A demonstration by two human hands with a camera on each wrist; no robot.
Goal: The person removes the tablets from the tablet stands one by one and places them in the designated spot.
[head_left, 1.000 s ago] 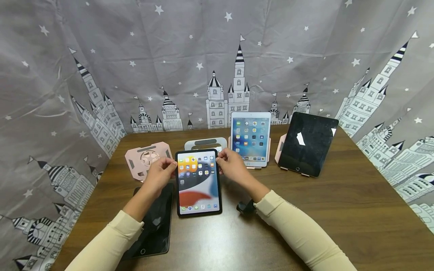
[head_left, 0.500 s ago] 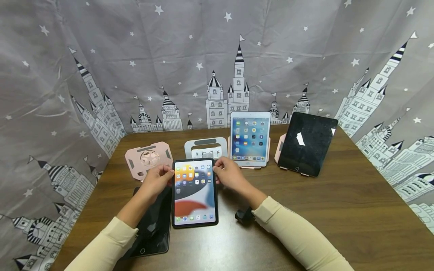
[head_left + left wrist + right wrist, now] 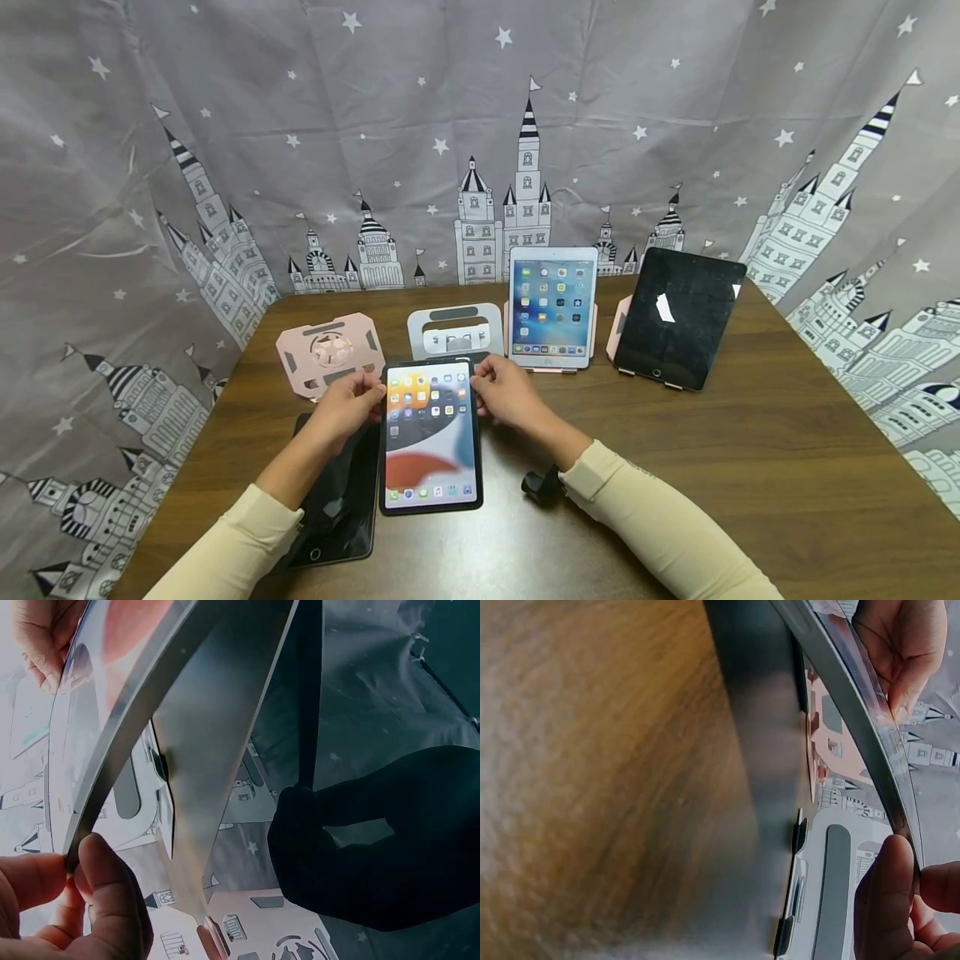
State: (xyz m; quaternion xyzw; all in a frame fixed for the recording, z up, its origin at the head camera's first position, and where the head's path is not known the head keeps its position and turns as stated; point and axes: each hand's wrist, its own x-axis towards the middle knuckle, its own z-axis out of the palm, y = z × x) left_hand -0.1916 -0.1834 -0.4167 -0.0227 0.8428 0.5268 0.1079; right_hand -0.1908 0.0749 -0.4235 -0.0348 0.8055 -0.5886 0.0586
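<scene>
A tablet (image 3: pixel 431 433) with a lit home screen and black border is held between both hands, its screen facing the person. My left hand (image 3: pixel 348 408) pinches its left edge near the top; in the left wrist view, thumb and fingers grip the thin edge (image 3: pixel 112 754). On the opposite edge, my right hand (image 3: pixel 510 390) pinches at a similar height, and the right wrist view shows its thumb and fingers (image 3: pixel 889 892) gripping there. Directly behind the tablet's top stands a silver tablet stand (image 3: pixel 491 321), whose lower part is hidden.
A dark-screened tablet (image 3: pixel 341 508) lies under the left forearm. Behind the left hand is a pink stand (image 3: pixel 294 354). To the right, a white tablet (image 3: pixel 553 308) and a black tablet (image 3: pixel 682 321) lean on pink stands. A castle-print curtain (image 3: pixel 615 100) hangs behind the wooden table (image 3: pixel 675 467).
Both hands have brought the lit tablet toward the person and slightly left, mostly in the first half second. More of the silver stand now shows above its top edge. Both grips persist.
</scene>
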